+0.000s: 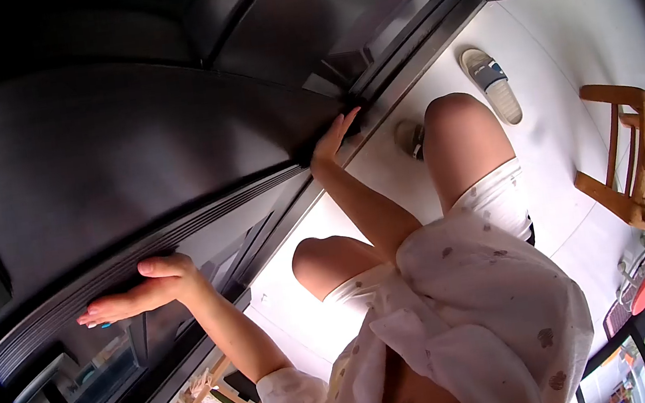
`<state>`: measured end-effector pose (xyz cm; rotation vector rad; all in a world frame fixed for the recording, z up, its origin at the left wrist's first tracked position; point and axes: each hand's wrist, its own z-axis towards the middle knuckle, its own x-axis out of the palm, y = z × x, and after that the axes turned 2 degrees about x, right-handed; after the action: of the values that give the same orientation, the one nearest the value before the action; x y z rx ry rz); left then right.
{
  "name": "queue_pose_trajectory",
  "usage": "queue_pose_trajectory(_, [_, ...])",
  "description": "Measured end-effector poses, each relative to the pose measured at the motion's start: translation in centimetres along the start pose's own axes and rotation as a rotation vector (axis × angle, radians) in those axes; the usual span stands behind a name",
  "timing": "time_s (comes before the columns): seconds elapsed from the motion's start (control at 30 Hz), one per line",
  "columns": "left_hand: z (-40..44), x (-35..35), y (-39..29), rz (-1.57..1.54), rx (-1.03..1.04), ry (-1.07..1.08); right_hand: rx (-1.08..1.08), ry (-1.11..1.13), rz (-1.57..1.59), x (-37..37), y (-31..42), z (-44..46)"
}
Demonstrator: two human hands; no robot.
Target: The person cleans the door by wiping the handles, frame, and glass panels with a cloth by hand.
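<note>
A large dark, smooth panel (130, 144), perhaps a door or drawer front, fills the upper left. Ribbed grooves run along its lower edge (207, 213). My left hand (144, 289) lies against this edge, its fingers stretched out and the thumb apart. Towards the panel's far corner, my right hand (333, 140) rests with straight fingers and nothing visible in it. Below the edge, a glossy dark surface (109, 368) shows reflections.
My bent knees are close to the dark frame (410, 62). Sandals (492, 84) are on the pale floor (567, 163). A wooden chair (640, 162) stands at the right. More wooden furniture (202, 401) shows at the lower left.
</note>
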<state>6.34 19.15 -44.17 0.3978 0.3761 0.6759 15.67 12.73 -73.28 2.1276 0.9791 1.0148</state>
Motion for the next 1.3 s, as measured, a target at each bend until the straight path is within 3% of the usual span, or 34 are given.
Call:
queue_pose_trajectory(0.07, [0.2, 0.0, 0.0, 0.005, 0.011, -0.019, 0.316, -0.046, 0.121, 0.6, -0.4, 0.0])
queue_pose_trajectory(0.1, [0.2, -0.1, -0.1, 0.011, 0.003, -0.022, 0.319, -0.061, 0.361, 2.3, 3.3, -2.3])
queue_pose_trajectory(0.13, [0.2, -0.1, -0.2, 0.016, -0.002, -0.020, -0.053, 0.038, 0.096, 3.7, 5.5, -5.6])
queue_pose_trajectory(0.2, [0.2, -0.3, -0.2, 0.014, 0.002, -0.021, -0.264, 0.148, -0.158, 5.7, 11.7, -10.0])
queue_pose_trajectory(0.27, [0.4, -0.2, -0.3, 0.011, 0.006, -0.029, -0.547, 0.317, -0.200, 6.5, 13.9, -12.4])
queue_pose_trajectory(0.43, [-0.2, 0.7, -0.1, -0.006, 0.032, -0.023, -1.370, 0.485, -0.626, 4.0, 7.6, -8.5])
queue_pose_trajectory(0.47, [-0.4, 0.9, 0.0, -0.016, 0.037, -0.025, -1.310, 0.392, -0.617, 3.1, 4.8, -7.2])
queue_pose_trajectory(0.5, [-0.4, 1.1, -0.1, -0.035, 0.040, -0.025, -1.048, 0.357, -0.580, 1.6, 1.6, -5.9])
queue_pose_trajectory(0.6, [-0.7, 1.2, 0.0, -0.060, 0.021, -0.026, -0.083, 0.124, -0.079, -0.8, -1.1, -2.7])
queue_pose_trajectory(0.63, [-0.6, 1.1, -0.3, -0.072, 0.020, -0.009, 0.229, 0.019, 0.222, -2.0, -5.6, -0.5])
queue_pose_trajectory(0.83, [-0.4, 1.1, -0.2, -0.127, 0.033, 0.012, 0.232, -0.034, -0.059, -4.1, -6.4, 4.4])
queue_pose_trajectory(0.97, [-0.8, 1.3, -0.4, -0.143, -0.016, -0.021, -0.025, 0.007, -0.017, -6.1, -8.8, 12.9])
queue_pose_trajectory(1.03, [-0.8, 1.2, -0.7, -0.174, -0.030, -0.039, -0.200, 0.031, -0.017, -6.0, -5.6, 17.2])
queue_pose_trajectory(1.17, [0.8, 2.0, -3.6, 0.045, -0.033, -0.035, -0.399, 0.111, 0.137, -6.6, 1.0, 31.3])
queue_pose_trajectory(1.3, [-0.3, 1.4, -1.2, -0.023, -0.070, -0.035, -0.308, 0.095, 0.161, -8.1, 5.8, 47.4])
